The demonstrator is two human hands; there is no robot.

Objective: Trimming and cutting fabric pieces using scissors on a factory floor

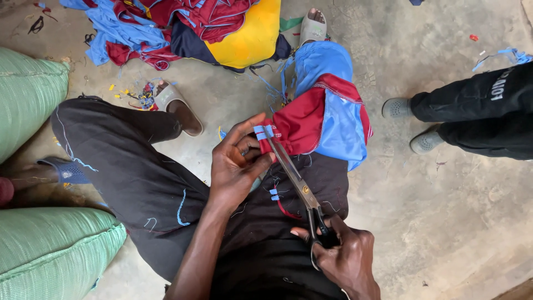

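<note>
Scissors (297, 179) lie on a slant across the lap, handles near and right, blades pointing far and left to the edge of the garment (325, 114). They are long, silvery steel with dark loops. Right hand (344, 256) is closed through those loops. Left hand (237, 162) pinches the red hem with its small blue tab (263, 131) between thumb and fingers. Garment is red and blue, draped over the right knee. Pile (189, 28) of similar clothes lies far left on the floor (444, 211).

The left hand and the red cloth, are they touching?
Touching. The head view shows the left hand pinching the edge of the red cloth between thumb and fingers, beside the scissors.
</note>
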